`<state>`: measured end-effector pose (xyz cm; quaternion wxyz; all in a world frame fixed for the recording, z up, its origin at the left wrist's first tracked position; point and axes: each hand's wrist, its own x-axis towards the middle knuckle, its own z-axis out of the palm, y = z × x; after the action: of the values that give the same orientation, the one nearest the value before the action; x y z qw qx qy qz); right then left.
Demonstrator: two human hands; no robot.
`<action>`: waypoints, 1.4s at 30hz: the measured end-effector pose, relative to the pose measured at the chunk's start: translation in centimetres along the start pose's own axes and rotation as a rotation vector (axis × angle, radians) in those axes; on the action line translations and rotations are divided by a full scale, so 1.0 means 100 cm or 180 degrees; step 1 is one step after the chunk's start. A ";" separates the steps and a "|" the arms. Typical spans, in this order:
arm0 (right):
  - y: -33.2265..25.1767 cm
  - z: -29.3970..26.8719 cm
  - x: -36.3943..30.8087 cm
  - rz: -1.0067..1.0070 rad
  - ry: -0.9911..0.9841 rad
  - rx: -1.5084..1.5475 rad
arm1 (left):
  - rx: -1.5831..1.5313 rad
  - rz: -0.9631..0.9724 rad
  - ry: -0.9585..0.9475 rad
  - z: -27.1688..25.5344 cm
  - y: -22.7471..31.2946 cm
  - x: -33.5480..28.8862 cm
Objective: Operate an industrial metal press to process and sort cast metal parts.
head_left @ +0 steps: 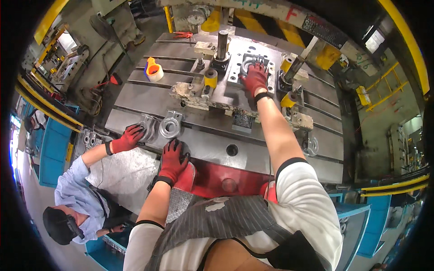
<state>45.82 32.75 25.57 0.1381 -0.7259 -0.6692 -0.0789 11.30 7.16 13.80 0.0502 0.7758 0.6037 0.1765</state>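
My right hand point(256, 77), in a red glove with dark fingertips, reaches forward over the die plate in the middle of the press bed. Its thumb and fingers are around a grey ring-shaped metal part point(246, 67) on the die, and the palm hides some of it. My left hand point(174, 161), gloved alike, is at the bed's near edge with the thumb apart from the fingers. Just beyond its fingertips lies another ring-shaped metal part point(171, 127) with a flat tab. Nothing shows in that hand.
A co-worker's gloved hand point(129, 138) touches metal parts point(148, 126) at the left. Steel guide posts point(222, 44) and yellow cylinders point(210, 78) flank the die. An orange-and-white tape roll point(154, 71) lies on the slotted bed point(135, 101). Another metal part point(312, 146) is at the right.
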 end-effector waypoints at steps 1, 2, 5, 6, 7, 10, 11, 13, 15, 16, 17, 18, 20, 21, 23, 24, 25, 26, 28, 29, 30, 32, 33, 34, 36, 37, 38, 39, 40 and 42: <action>0.000 0.001 0.002 0.0073 0.0168 0.0072 | 0.0026 -0.0035 -0.0047 0.001 0.000 -0.001; 0.001 0.004 0.001 0.0147 0.0336 0.0144 | 0.0052 -0.0069 -0.0095 0.003 0.001 -0.003; 0.008 0.013 0.002 0.0394 0.0619 0.0355 | 0.0137 -0.0096 -0.0164 0.001 -0.002 0.000; 0.011 0.013 -0.001 0.0449 0.0549 0.0551 | 0.0138 -0.0096 -0.0196 0.001 -0.001 0.001; 0.013 0.014 -0.001 0.0449 0.0478 0.0421 | 0.0136 -0.0106 -0.0194 0.000 -0.001 0.001; 0.021 0.020 0.004 0.0315 0.0580 0.0286 | 0.0116 -0.0098 -0.0187 -0.003 0.003 0.001; 0.025 0.022 0.008 0.0356 0.0525 0.0430 | 0.0115 -0.0090 -0.0166 -0.004 0.004 0.003; 0.021 0.024 0.009 0.0399 0.0546 0.0329 | 0.0090 -0.0068 -0.0115 -0.004 0.004 0.002; 0.020 0.015 0.006 0.0552 0.0242 0.0484 | 0.0020 -0.0017 -0.0008 -0.002 0.002 0.004; 0.021 0.018 0.002 0.0449 0.0203 0.0494 | 0.0014 -0.0042 -0.0033 -0.002 0.002 0.003; 0.023 0.019 -0.004 0.0346 0.0163 0.0505 | 0.0009 -0.0067 -0.0058 -0.003 0.001 0.001; 0.026 0.018 -0.007 0.0232 0.0148 0.0490 | -0.0021 -0.0087 -0.0056 -0.002 0.002 0.003; 0.030 0.018 -0.018 0.0076 0.0124 0.0349 | -0.0008 -0.0061 0.0050 0.000 0.000 0.003; 0.030 0.017 -0.020 0.0000 0.0232 0.0252 | 0.0010 -0.0047 0.0079 0.000 -0.001 0.001; 0.027 0.017 -0.028 -0.0134 0.0357 0.0062 | 0.0037 -0.0041 0.0001 0.002 0.000 -0.003; 0.024 0.018 -0.032 -0.0184 0.0392 -0.0004 | 0.0079 -0.0030 -0.0028 0.000 0.000 -0.002; 0.021 0.017 -0.034 -0.0232 0.0427 -0.0073 | 0.0087 -0.0057 -0.0031 0.000 0.001 -0.001; 0.019 0.014 -0.031 -0.0254 0.0399 0.0020 | 0.0093 -0.0081 -0.0034 -0.001 0.001 0.000; 0.020 0.009 -0.030 -0.0199 0.0279 0.0213 | 0.0086 -0.0074 -0.0099 -0.002 0.004 -0.003; 0.019 0.005 -0.029 -0.0090 0.0010 0.0236 | 0.0073 -0.0065 -0.0110 -0.001 0.003 -0.004; 0.018 0.001 -0.026 -0.0151 -0.0052 0.0252 | 0.0067 -0.0052 -0.0068 -0.001 0.002 -0.002; 0.029 -0.012 -0.026 -0.0207 -0.0425 0.0351 | 0.0063 -0.0050 -0.0053 0.004 0.000 -0.002; 0.034 -0.018 -0.030 -0.0251 -0.0528 0.0425 | 0.0074 -0.0074 -0.0023 0.005 -0.002 -0.001; 0.039 -0.022 -0.042 -0.0321 -0.0317 0.0496 | 0.0059 -0.0061 -0.0001 0.005 -0.003 0.001; 0.069 -0.024 -0.077 -0.0756 0.0295 0.1350 | 0.0006 -0.0008 0.0040 0.006 0.000 0.006; 0.078 -0.034 -0.105 -0.0876 0.0325 0.1689 | -0.0068 -0.0029 0.0143 0.007 -0.001 0.005; 0.081 -0.048 -0.137 -0.1036 0.0337 0.2036 | -0.0140 -0.0089 0.0259 0.007 -0.007 0.000; 0.096 -0.060 -0.168 -0.0868 0.0076 0.2212 | -0.0219 -0.0116 0.0366 0.009 -0.013 -0.004; 0.113 -0.068 -0.202 -0.0698 -0.0194 0.2395 | -0.0380 -0.0032 0.0758 0.017 -0.029 -0.009; 0.152 -0.072 -0.275 -0.0115 0.0006 0.2518 | -0.0712 0.0175 0.1520 0.038 -0.070 -0.020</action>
<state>58.89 3.44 22.69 0.4063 -0.6047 -0.6604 0.1819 5.68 7.67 7.80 -0.0131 0.7179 0.5538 0.4215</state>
